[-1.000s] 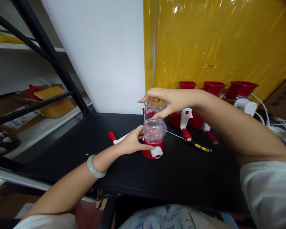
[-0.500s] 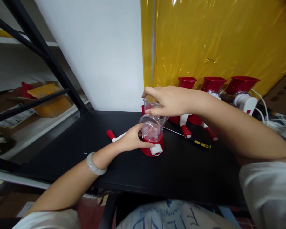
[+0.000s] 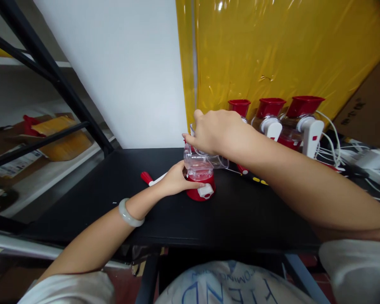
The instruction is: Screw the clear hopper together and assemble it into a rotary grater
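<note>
A rotary grater stands on the black table (image 3: 234, 223), with a red suction base (image 3: 194, 194) and a clear plastic housing (image 3: 200, 164) on top. My left hand (image 3: 174, 180) is wrapped round the red base, its thumb lying by the white knob (image 3: 205, 191). From above, my right hand (image 3: 220, 130) grips the clear housing near its upright feed chute, and its fingers hide much of the chute. The housing's round opening faces left and its other end points right. Beyond my left hand lies a white crank with a red handle (image 3: 146, 178).
Several assembled red graters (image 3: 305, 107) stand at the back right, before a yellow-wrapped panel (image 3: 272, 50). A screwdriver with a black and yellow handle (image 3: 256, 179) lies partly behind my right forearm. White cables (image 3: 332, 150) and a shelf rack (image 3: 66, 97) flank the table.
My right hand has turned the clear housing on the base, so its round opening has swung from facing me to facing left. My left hand keeps its hold. The camera view has shifted slightly.
</note>
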A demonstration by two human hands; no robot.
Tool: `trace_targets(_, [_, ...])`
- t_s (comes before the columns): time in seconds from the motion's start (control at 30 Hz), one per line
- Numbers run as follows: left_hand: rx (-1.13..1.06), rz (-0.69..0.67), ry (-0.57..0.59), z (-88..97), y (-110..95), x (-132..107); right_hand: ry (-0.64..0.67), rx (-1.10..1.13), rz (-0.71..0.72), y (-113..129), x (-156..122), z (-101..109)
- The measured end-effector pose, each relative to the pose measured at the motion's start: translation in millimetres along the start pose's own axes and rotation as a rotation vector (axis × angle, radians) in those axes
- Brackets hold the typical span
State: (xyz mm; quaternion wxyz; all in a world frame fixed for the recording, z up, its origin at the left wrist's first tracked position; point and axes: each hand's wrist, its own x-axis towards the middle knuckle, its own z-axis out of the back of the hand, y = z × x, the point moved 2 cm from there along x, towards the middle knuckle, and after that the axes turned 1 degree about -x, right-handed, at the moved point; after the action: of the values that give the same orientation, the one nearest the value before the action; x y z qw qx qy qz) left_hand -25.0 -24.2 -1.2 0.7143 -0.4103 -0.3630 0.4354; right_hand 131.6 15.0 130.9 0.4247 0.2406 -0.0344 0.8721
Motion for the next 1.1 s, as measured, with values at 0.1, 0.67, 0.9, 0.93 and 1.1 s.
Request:
trace_targets(0.1, [0.040,-0.002,-0.036,-0.3,0,-1,0.029,-0.106,-0.135,11,-3,7])
trace_targets(0.67, [-0.009,0.114,-0.166,9.7,-16,-1,0.126,0.028,-0.138,-28,19,37])
trace_targets(0.9, [0.128,0.210,-0.284,28.4,-19,0,0.136,0.257,-0.385,-107,53,-19])
trace_targets(0.93, [0.109,0.209,-0.284,29.6,-17,1,0.202,0.190,-0.403,-111,55,-32])
trace_targets(1.1, [-0.003,0.242,-0.283,32.8,-2,1,0.405,-0.086,-0.339,-105,65,-84])
